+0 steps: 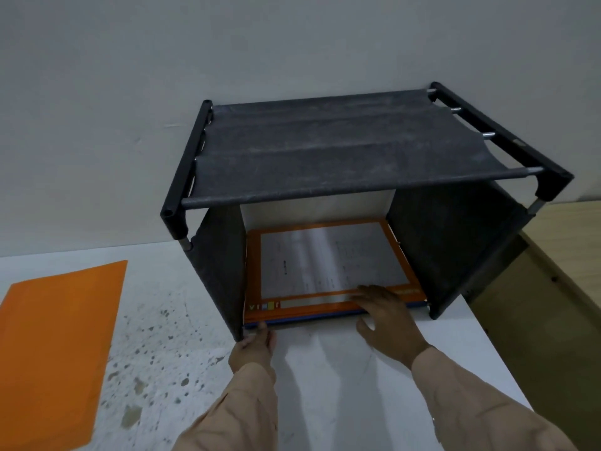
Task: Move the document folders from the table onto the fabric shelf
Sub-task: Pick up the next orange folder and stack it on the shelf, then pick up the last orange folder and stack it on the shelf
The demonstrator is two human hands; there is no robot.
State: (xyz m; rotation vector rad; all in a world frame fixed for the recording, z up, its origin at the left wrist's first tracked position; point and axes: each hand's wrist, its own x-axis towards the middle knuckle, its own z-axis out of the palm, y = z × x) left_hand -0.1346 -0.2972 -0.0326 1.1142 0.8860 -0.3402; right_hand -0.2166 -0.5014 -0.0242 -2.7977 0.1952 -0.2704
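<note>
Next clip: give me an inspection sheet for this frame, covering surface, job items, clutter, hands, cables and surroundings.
Surface: white table, speckled with dark stains left of centre.
Job's things: fabric shelf stands on the table against the wall; orange folder stack lies flat in its lower compartment, a blue edge under it; one loose orange folder remains on the table at left.
Clutter: nothing seen.
Hands: left hand at the shelf's front left corner; right hand resting flat on the stack's front edge.
Cables: nothing seen.
Surroundings: plain grey wall behind; wooden furniture at right.
</note>
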